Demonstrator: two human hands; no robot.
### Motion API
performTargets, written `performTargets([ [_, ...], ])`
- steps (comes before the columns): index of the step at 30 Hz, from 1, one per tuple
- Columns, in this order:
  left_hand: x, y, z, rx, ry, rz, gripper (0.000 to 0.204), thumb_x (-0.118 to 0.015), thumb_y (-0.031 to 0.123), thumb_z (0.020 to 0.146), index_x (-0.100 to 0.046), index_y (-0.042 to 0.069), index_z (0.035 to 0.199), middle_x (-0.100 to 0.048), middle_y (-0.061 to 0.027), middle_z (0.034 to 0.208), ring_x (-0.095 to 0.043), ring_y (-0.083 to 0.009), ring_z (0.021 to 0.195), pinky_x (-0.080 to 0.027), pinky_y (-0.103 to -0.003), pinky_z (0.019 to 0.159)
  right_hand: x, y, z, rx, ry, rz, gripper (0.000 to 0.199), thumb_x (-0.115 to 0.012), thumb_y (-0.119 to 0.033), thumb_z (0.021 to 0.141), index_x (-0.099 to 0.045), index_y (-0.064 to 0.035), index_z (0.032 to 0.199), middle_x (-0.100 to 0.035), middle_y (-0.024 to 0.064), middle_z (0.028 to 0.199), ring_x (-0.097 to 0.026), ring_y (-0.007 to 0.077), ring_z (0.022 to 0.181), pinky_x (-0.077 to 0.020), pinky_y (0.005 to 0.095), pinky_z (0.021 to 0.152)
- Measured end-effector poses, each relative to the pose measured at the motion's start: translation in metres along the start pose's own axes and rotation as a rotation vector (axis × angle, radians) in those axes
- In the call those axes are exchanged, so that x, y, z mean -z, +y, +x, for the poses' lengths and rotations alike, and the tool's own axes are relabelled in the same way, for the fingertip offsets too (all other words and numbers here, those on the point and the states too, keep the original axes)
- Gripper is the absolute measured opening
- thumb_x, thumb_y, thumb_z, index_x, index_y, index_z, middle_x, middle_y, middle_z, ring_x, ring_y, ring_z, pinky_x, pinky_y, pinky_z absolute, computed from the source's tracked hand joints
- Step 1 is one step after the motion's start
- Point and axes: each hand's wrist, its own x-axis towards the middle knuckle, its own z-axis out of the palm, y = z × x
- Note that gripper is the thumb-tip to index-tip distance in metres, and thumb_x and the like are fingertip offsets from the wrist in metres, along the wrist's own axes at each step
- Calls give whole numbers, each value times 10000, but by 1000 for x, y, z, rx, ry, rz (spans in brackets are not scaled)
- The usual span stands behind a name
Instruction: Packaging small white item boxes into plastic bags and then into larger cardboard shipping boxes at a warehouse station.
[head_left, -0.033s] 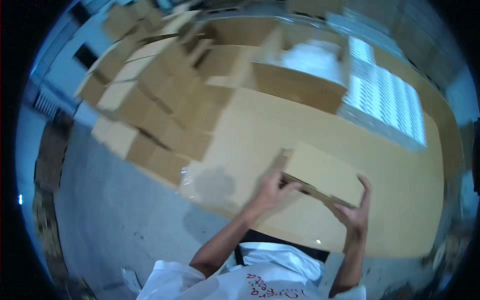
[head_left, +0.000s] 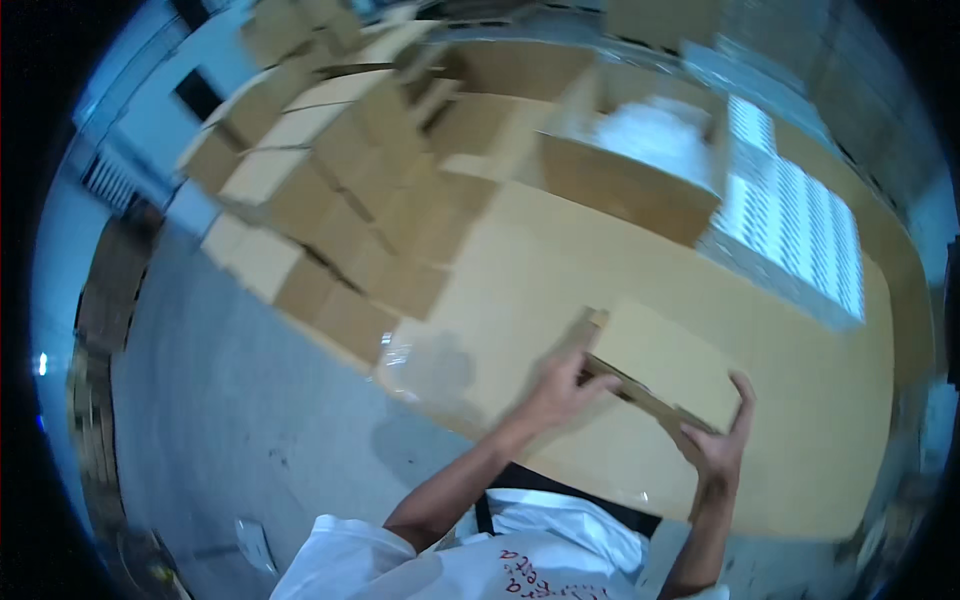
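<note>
A small brown cardboard box (head_left: pixel 662 355) is held between my two hands above the cardboard-covered table (head_left: pixel 540 270). My left hand (head_left: pixel 567 388) grips its left end, the thumb lying along the near side. At the near right corner my right hand (head_left: pixel 718 448) closes on the box, with the thumb on the near side and a finger bent over the right end. A dark gap runs along the near edge of the box. Its underside and contents are hidden.
Several closed cardboard boxes (head_left: pixel 335 150) are stacked at the table's left. Behind the held box stands an open carton (head_left: pixel 625 190) with clear plastic bags (head_left: pixel 655 140) inside. White items in rows (head_left: pixel 795 235) lie at the far right. Clear tape (head_left: pixel 405 360) covers the left corner.
The whole scene has shifted to the right and slightly down in the view. Both hands keep their hold on the box, and their grip looks the same.
</note>
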Motion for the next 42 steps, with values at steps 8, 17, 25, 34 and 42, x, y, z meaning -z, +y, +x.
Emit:
performTargets([
  [8,74,-7,-88,-196,241,111,683,-686,278,951,-376,-36,1473,-434,-253,1485,-517,-365,1296,-483,-406,1034,-49,-21,-39,139,88,-207,1024,-869,-143,485,-442,-51,1412,-459,124,1424,-364,316,1402,-209,452,1220],
  [17,130,-39,-176,-161,506,581,503,-688,225,899,-535,11,1328,-573,-187,1293,-563,-359,1189,-440,-452,1056,-188,-113,5,365,-52,80,977,-854,-79,556,-430,-52,1436,-448,111,1451,-374,293,1401,-228,436,1209],
  [25,132,-40,-210,-218,612,557,363,-682,172,872,-607,33,1198,-651,-137,1126,-615,-300,1102,-468,-432,996,-337,-254,-10,603,-170,324,923,-878,-83,645,-407,-51,1438,-457,115,1390,-442,258,1313,-336,396,1134],
  [34,144,-40,-245,-212,622,557,368,-698,131,814,-636,-6,1149,-661,-157,1108,-628,-320,1095,-488,-430,997,-486,-331,-87,578,-301,433,863,-923,-176,655,-456,-57,1370,-516,131,1257,-496,267,1189,-426,408,1017],
  [42,107,-131,-245,45,506,-85,416,-587,256,939,-588,58,1305,-575,-150,1359,-481,-295,1318,-362,-411,1138,-551,-325,-135,667,-203,242,839,-916,-173,625,-476,-98,1336,-496,137,1267,-440,329,1159,-378,463,995],
])
